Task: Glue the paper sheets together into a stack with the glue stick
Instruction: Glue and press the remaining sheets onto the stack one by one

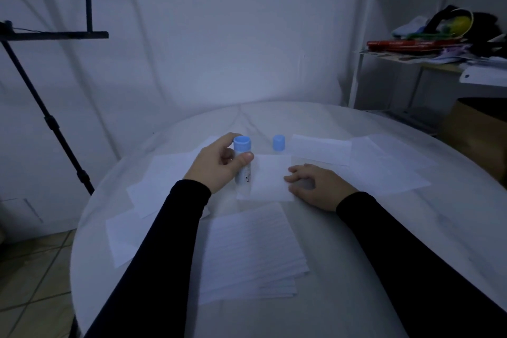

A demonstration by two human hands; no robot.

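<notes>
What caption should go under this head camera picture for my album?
Left hand holds the open glue stick while the right hand rests on a paper sheet, cap standing nearby.

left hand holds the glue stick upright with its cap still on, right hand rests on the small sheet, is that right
Not quite: the cap is off. The head view shows the glue stick open at the top in the left hand, with the blue cap standing apart on the table behind it. The rest holds: the right hand rests on the small sheet.
</notes>
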